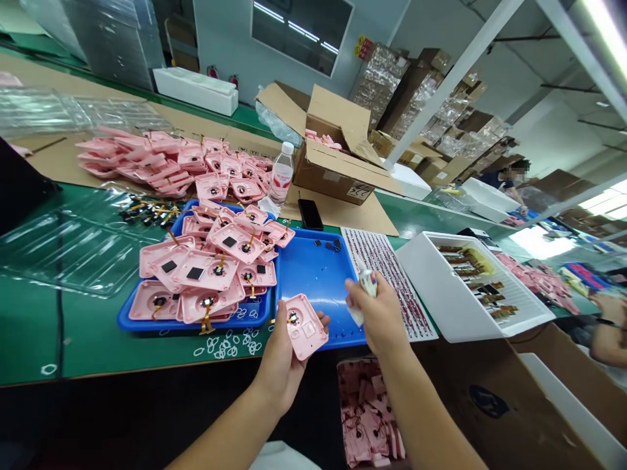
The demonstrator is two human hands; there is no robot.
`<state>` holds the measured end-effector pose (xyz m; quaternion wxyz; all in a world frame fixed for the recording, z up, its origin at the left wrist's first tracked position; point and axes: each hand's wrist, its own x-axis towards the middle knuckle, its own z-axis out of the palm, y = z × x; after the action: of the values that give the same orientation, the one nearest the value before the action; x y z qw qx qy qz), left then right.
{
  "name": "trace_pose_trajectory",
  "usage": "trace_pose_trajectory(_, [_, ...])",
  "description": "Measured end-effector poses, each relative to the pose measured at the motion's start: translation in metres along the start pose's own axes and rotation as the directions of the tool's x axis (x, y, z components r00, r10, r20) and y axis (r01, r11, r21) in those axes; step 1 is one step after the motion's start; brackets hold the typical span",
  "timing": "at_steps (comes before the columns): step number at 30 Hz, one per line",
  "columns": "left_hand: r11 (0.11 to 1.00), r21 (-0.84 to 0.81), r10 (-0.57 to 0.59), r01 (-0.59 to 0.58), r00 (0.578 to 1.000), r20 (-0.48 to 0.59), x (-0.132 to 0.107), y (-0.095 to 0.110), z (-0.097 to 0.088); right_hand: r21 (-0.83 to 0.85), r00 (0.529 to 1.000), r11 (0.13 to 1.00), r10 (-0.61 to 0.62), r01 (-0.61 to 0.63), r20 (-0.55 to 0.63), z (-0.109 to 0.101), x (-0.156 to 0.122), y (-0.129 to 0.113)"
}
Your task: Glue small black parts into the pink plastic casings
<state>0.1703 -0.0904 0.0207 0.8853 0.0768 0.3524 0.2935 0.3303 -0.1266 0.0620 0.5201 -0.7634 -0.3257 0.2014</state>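
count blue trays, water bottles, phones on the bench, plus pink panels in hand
blue trays: 2
water bottle: 1
phone: 1
pink panel in hand: 1
total: 5

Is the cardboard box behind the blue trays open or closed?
The cardboard box is open: its top flaps stand folded outward, and pink pieces show inside.

Smooth, glossy plastic on the pink square housing (306, 326); shiny plastic on the blue shallow tray (318, 281); matt corrugated cardboard on the brown open carton (337, 173).
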Motion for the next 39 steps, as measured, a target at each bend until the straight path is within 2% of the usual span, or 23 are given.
trace_pose_trajectory(2, [1.000,-0.006,0.008,-0.008,1.000,-0.009,-0.003,0.004,0.000,-0.098,0.999,0.995,-0.022,0.018,-0.040,0.010,0.050,0.004])
trace_pose_trajectory(5, [1.000,-0.017,0.008,-0.008,0.999,-0.035,-0.007,0.011,0.000,-0.297,0.998,0.955,-0.042,0.027,-0.044,0.038,0.115,0.014])
trace_pose_trajectory(7, [0.999,-0.032,0.024,-0.026,0.998,-0.050,-0.009,0.016,-0.001,-0.410,0.999,0.912,-0.031,0.019,-0.023,0.060,0.145,0.022])
trace_pose_trajectory(10, [0.997,-0.034,0.067,-0.069,0.996,-0.056,-0.013,0.021,-0.006,-0.523,1.000,0.852,-0.019,0.020,0.007,0.083,0.166,0.030])
trace_pose_trajectory(13, [0.994,-0.029,0.108,-0.110,0.993,-0.043,-0.015,0.026,-0.009,-0.582,0.998,0.811,-0.048,0.062,0.039,0.085,0.163,0.035])
trace_pose_trajectory(18, [0.985,-0.027,0.171,-0.172,0.985,-0.038,-0.010,0.033,-0.008,-0.598,0.984,0.781,-0.134,0.179,0.119,0.057,0.124,0.043])
trace_pose_trajectory(21, [0.984,-0.008,0.179,-0.179,0.983,-0.049,-0.008,0.035,-0.009,-0.589,0.980,0.784,-0.140,0.197,0.142,0.048,0.100,0.052])
trace_pose_trajectory(27, [0.988,0.034,0.151,-0.150,0.988,-0.017,-0.016,0.031,-0.019,-0.503,0.964,0.832,-0.133,0.234,0.229,0.062,0.074,0.058])
trace_pose_trajectory(33, [0.984,0.050,0.170,-0.169,0.985,-0.030,-0.024,0.029,-0.022,-0.460,0.946,0.849,-0.128,0.260,0.299,0.084,0.078,0.050])
trace_pose_trajectory(36, [0.984,0.046,0.171,-0.170,0.985,-0.032,-0.025,0.030,-0.022,-0.430,0.947,0.867,-0.129,0.251,0.294,0.082,0.079,0.045])
trace_pose_trajectory(39, [0.986,0.036,0.167,-0.166,0.985,-0.048,-0.024,0.032,-0.023,-0.342,0.944,0.907,-0.142,0.245,0.298,0.065,0.059,0.034])
